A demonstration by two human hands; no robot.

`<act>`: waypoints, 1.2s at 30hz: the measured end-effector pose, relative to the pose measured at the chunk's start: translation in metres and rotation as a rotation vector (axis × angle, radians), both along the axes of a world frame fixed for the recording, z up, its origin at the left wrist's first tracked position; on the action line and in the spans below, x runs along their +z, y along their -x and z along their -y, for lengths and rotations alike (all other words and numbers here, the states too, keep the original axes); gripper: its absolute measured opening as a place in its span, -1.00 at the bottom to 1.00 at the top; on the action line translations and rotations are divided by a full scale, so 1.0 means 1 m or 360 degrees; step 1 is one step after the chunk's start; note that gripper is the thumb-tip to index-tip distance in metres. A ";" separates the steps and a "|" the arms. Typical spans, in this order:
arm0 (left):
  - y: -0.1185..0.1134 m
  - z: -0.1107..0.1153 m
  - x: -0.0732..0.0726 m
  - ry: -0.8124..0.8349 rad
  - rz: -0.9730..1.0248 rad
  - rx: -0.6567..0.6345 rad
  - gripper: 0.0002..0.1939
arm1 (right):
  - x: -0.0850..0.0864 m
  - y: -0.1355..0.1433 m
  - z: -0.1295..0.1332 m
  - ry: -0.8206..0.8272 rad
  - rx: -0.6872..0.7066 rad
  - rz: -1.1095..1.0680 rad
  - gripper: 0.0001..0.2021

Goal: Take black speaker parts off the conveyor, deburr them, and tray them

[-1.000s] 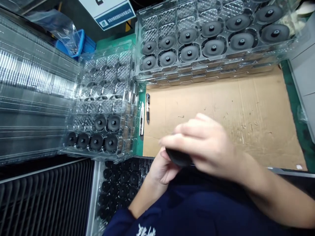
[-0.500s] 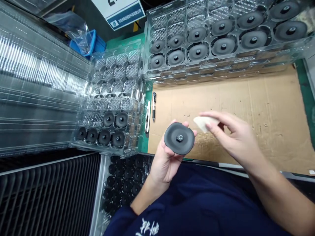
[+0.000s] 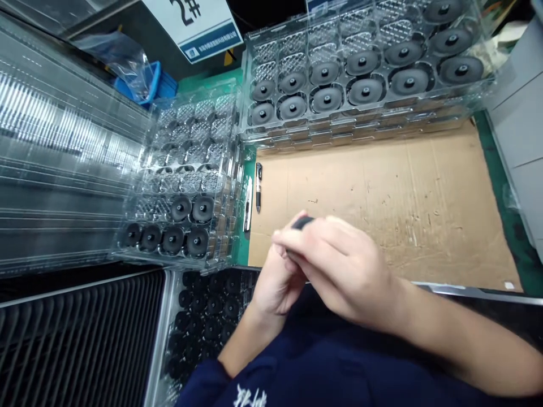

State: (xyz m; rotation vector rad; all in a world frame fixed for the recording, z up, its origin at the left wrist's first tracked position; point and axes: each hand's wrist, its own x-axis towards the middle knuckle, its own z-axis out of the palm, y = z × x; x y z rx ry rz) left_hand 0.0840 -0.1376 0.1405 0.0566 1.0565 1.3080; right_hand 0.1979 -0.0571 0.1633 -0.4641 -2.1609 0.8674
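Note:
My left hand (image 3: 278, 282) is closed around a black round disc-shaped part (image 3: 302, 223), of which only a dark sliver of the rim shows. Over the top of the disc lies my right hand (image 3: 339, 260), its fingers bent and covering most of it. The white pad that the right hand pinched a moment ago is hidden behind the fingers. Both hands meet above the front edge of the cardboard sheet (image 3: 382, 192).
Clear plastic trays (image 3: 271, 129) with black discs stand along the back, and another tray stack (image 3: 212, 220) on the left. A pen (image 3: 258, 189) and a white cutter knife (image 3: 248, 204) lie beside the cardboard's left edge. A blue bin (image 3: 163, 85) sits at the back left.
My right hand has moved left onto the disc and now covers it. The white pad has gone out of sight beneath it. The camera view has shifted slightly to the right.

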 end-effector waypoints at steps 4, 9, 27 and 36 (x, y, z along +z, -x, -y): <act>-0.005 0.005 0.000 -0.0117 0.0098 -0.0323 -0.52 | -0.001 -0.016 0.006 0.0192 0.0286 0.0070 -0.73; 0.000 -0.003 0.003 -0.0286 0.0037 -0.0150 -0.46 | 0.005 -0.027 0.013 0.0034 0.0085 0.0113 -0.73; 0.006 0.011 -0.002 -0.0281 0.0405 -0.0168 -0.36 | -0.069 -0.049 -0.014 0.0815 -0.0426 0.0129 -0.79; 0.002 0.008 -0.003 -0.0233 0.0329 -0.0152 -0.38 | -0.043 -0.052 -0.007 0.0629 -0.0615 0.0298 -0.76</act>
